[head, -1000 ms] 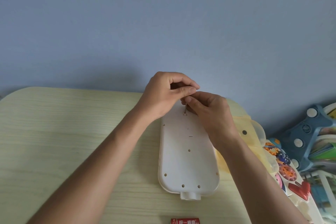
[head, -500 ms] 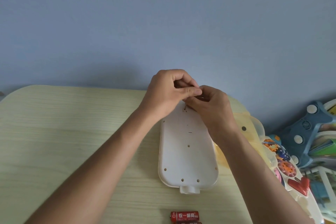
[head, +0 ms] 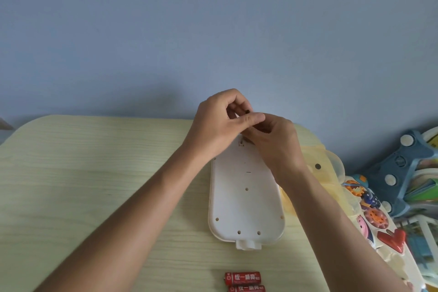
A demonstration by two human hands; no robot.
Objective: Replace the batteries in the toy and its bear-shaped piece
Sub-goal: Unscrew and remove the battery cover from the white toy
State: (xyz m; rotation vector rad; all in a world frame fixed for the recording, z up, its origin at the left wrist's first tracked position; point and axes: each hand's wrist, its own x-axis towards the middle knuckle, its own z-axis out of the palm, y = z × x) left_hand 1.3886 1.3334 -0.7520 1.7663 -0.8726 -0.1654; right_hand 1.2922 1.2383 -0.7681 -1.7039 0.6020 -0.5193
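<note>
I see both hands meeting just above the middle of the frame, over the far end of the white toy point(head: 246, 199), which lies back-side up on the pale wooden table point(head: 94, 173). My left hand point(head: 218, 125) curls its fingers in, pinching a small dark item I cannot identify; my right hand point(head: 277, 142) touches it, fingertips bent down towards the toy's top edge. Two red batteries point(head: 243, 278) lie side by side at the bottom edge of the frame, apart from the toy. A yellow translucent piece point(head: 320, 168) sits just right of the toy, and colourful toys point(head: 379, 216) crowd the lower right corner.
</note>
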